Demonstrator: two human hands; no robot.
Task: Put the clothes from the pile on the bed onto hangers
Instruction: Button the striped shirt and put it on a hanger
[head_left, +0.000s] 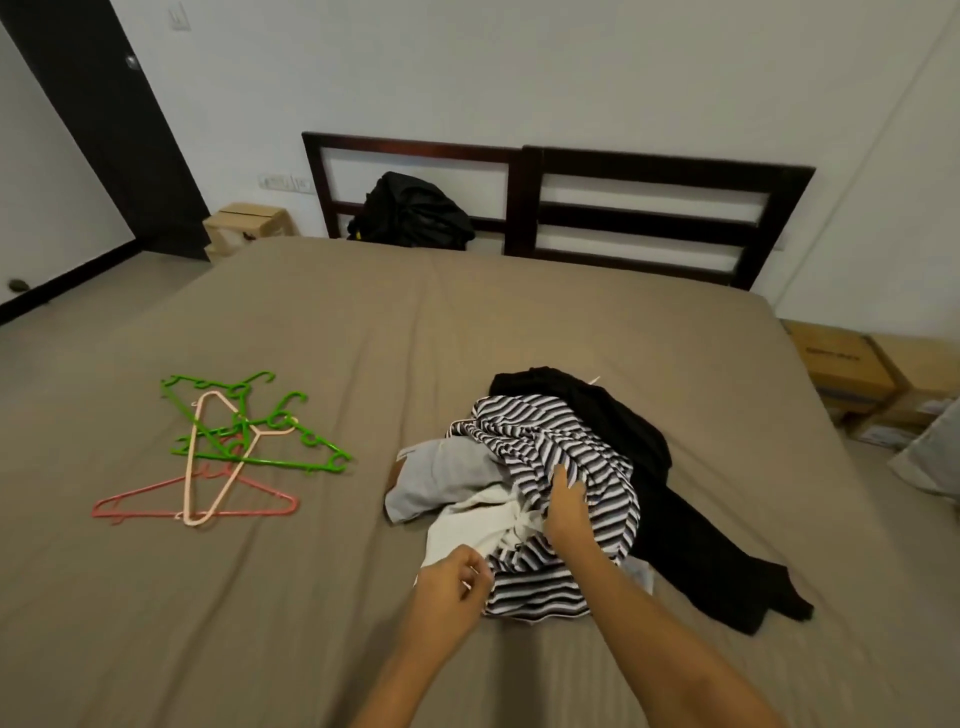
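The pile of clothes (613, 467) is heaped nearer the right edge of the bed (311, 597), with the hangers (223, 447) well apart toward its left edge. The striped garment (524, 426) is held in the grip of the right hand (566, 501). The white garment (467, 525) is pinched at its near edge by the left hand (454, 579).

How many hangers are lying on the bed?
4, heaped left of the clothes pile: far green hanger, near green hanger, cream hanger across them, pink hanger nearest. Overlaps may hide another.
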